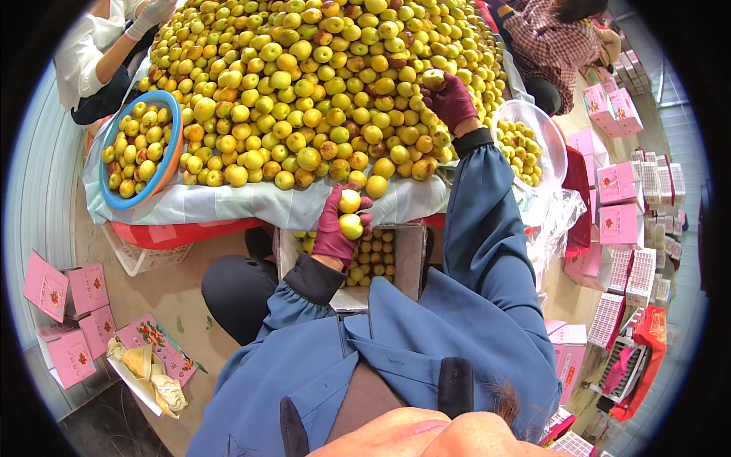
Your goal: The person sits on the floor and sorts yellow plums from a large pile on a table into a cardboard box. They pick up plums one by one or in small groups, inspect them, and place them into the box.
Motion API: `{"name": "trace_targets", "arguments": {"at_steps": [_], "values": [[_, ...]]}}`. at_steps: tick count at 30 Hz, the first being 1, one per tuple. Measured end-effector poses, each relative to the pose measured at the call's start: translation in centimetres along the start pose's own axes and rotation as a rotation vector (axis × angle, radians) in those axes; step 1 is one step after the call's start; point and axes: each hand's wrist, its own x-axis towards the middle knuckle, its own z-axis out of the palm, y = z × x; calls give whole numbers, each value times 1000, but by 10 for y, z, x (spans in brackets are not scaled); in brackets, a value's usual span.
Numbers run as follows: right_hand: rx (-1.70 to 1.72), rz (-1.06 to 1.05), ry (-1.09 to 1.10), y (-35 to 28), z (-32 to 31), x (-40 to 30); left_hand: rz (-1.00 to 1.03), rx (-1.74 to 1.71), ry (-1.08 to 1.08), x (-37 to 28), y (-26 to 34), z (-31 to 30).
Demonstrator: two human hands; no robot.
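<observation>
My left hand point(337, 225), in a maroon glove, cradles two yellow-green jujube fruits point(350, 211) in its palm. It is over the near edge of the cloth-covered table, above a box of fruit point(409, 251) between my knees. Several fruits lie in rows inside that box, partly hidden by my left hand. My right hand point(454, 103), gloved alike, holds one pale-sided jujube point(433, 79) between thumb and fingers, above the right part of the large fruit heap point(308, 103). The heap's fruits range from green-yellow to reddish brown.
A blue-rimmed basin point(108, 185) of fruit tilts at the table's left; a clear plastic bowl point(553, 145) of fruit sits at its right. Two people work nearby, a gloved hand point(149, 18) at upper left and a checked sleeve point(542, 34) at upper right. Pink cartons point(619, 181) line the right.
</observation>
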Motion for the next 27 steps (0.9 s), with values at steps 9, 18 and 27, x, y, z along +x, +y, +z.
{"name": "trace_targets", "arguments": {"at_steps": [9,18,27], "values": [[207,105,-71,-4,7,-53,-27,-41,-8,2,-3,3],[-472,-242,380,-29,-60,-249,6,6,-44,6,1,-5],[-5,-189,1368,182,-177,-494,-123,109,-213,10,-6,-35]]}}
